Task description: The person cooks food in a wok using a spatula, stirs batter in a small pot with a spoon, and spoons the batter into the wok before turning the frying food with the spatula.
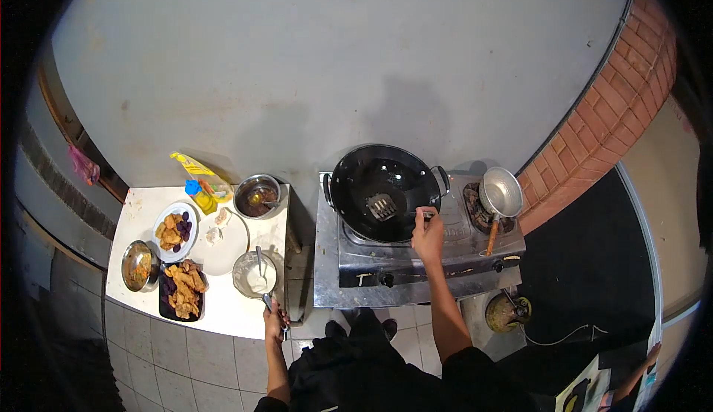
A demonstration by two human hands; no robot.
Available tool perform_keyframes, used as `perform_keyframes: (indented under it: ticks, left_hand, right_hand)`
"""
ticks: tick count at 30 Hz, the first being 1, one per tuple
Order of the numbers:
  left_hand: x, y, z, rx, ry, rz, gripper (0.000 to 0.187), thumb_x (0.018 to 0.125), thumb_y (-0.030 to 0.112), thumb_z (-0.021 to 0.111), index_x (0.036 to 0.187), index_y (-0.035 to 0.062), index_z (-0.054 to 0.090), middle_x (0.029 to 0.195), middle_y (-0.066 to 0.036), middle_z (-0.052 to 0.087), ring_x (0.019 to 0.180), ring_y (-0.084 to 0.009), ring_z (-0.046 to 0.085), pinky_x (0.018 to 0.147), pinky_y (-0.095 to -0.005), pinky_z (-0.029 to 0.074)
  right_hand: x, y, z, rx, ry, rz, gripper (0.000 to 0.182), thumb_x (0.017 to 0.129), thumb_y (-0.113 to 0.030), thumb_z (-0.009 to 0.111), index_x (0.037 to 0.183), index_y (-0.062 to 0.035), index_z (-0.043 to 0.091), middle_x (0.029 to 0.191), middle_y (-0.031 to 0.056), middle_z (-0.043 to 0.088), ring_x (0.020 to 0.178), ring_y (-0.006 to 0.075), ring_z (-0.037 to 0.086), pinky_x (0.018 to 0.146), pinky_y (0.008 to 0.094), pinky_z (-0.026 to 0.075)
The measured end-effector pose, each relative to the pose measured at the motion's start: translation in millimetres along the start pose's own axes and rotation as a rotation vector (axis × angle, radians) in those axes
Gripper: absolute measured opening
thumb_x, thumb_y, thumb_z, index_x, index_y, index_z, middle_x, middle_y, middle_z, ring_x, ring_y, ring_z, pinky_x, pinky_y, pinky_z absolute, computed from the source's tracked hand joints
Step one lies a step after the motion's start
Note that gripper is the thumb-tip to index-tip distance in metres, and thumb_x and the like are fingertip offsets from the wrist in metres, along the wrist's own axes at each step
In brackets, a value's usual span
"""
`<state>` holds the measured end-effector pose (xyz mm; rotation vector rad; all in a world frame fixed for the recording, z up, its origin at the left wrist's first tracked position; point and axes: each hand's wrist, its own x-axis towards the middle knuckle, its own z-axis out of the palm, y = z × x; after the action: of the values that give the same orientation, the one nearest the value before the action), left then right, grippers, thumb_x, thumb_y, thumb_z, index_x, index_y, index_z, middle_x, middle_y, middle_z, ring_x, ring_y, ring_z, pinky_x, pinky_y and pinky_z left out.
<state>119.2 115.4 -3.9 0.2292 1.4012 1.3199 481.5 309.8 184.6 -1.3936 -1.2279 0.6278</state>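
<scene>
My right hand (427,240) is closed around the handle of a slotted spatula (382,207), whose head rests inside the black wok (356,167). The wok, dark and shiny inside, sits on the left burner of the gas stove. At the table's front right corner my left hand (275,321) is closed on a metal utensil handle (267,301); its kind I cannot make out. Just beyond that hand stands a clear bowl (240,275) of white batter with a spoon (260,263) in it.
On the white table (230,315) are a white plate (232,252), a plate of fried pieces (173,230), a black tray (184,293), metal bowls (256,197) and a yellow bottle (202,200). A small saucepan (501,189) sits on the stove's (416,275) right burner. Below is a gas cylinder (505,312).
</scene>
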Motion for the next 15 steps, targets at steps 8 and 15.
perform_keyframes:
  ticks: [8,15]
  left_hand:
    - [3.1,-0.6,-4.6,0.007,-0.018,-0.013,0.038,0.091,0.046,0.057,0.093,0.0100,0.042,0.060,-0.001,0.044,0.046,-0.0120,0.044,0.041,-0.0265,0.040]
    - [1.2,-0.7,-4.3,0.010,-0.050,-0.027,0.039,0.092,0.046,0.055,0.095,0.0090,0.044,0.061,0.000,0.043,0.047,-0.0123,0.044,0.043,-0.0275,0.040]
  right_hand:
    - [7.0,-6.2,-6.7,-0.003,0.063,-0.050,0.024,0.095,-0.023,0.056,0.096,0.0010,0.060,0.063,0.0042,0.057,0.049,0.0084,0.052,0.044,0.0247,0.040]
    - [26.6,-43.7,-43.5,0.184,0.056,-0.034,0.024,0.096,-0.021,0.054,0.099,0.0027,0.059,0.064,0.0032,0.057,0.050,0.0072,0.053,0.039,0.0224,0.039]
